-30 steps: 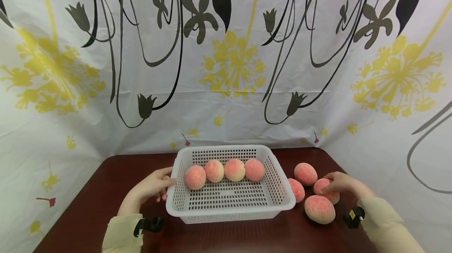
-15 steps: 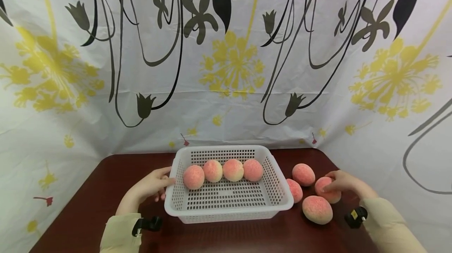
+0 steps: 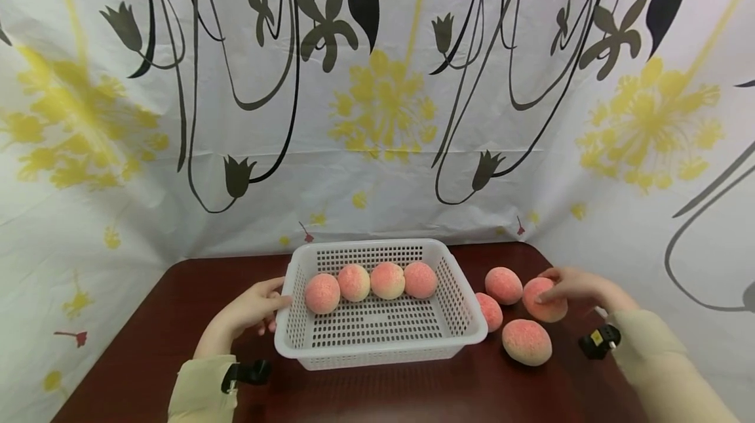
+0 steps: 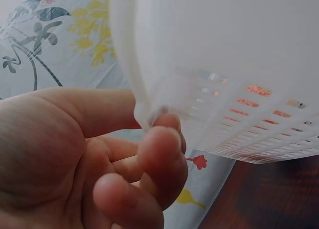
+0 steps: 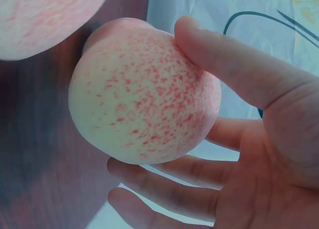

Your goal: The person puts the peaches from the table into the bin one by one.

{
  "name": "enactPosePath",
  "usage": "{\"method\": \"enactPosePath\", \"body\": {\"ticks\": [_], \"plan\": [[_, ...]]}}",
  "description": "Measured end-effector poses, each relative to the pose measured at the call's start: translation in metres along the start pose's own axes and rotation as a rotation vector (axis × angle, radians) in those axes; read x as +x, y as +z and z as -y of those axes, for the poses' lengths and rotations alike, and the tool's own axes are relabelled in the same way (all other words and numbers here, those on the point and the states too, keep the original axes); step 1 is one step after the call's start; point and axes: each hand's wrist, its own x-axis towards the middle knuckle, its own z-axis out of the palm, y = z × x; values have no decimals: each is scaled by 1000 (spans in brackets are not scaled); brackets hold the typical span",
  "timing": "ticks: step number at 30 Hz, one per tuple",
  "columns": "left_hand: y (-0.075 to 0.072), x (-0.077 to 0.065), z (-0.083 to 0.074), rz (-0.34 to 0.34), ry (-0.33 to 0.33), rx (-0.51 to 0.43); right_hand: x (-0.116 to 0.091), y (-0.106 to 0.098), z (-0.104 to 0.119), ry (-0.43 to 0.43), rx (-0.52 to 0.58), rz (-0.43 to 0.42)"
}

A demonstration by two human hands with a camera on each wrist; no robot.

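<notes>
My left hand (image 3: 253,308) grips the left rim of a white perforated plastic basket (image 3: 383,348). The left wrist view has the thumb and curled fingers meeting at that rim (image 4: 142,114). Inside the basket, several pink-and-yellow peaches (image 3: 387,281) lie in a row toward the back. Right of the basket, my right hand (image 3: 578,288) holds a peach (image 5: 139,99), thumb on one side and fingers beneath and behind. Another peach (image 3: 504,285) lies just beside the held one. Nearer the front sits a larger-looking peach (image 3: 527,342), and a third peach (image 3: 491,313) is partly hidden by the basket's right wall.
The dark reddish-brown table (image 3: 366,397) carries everything. A white curtain (image 3: 377,200) with a flower print hangs behind and on both sides. Each wrist wears a black camera mount, such as the right wrist mount (image 3: 598,342).
My right hand has closed more firmly round its peach and raised it a little from among the others. The left hand stays at the basket rim. The head view has shifted slightly.
</notes>
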Motion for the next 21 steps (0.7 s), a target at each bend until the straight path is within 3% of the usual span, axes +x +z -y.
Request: {"method": "enactPosePath", "body": {"ticks": [3, 9, 16, 21], "plan": [[-1, 0, -1, -5, -1, -3, 3, -5, 10, -17, -19, 8], [-2, 1, -1, 18, 11, -27, 4, -12, 23, 56, -30, 5], [-3, 0, 2, 13, 8, -33, 13, -14, 37, -15, -132, -45], [-2, -1, 3, 21, 18, -40, 13, -9, 54, -3, -82, -44]]}}
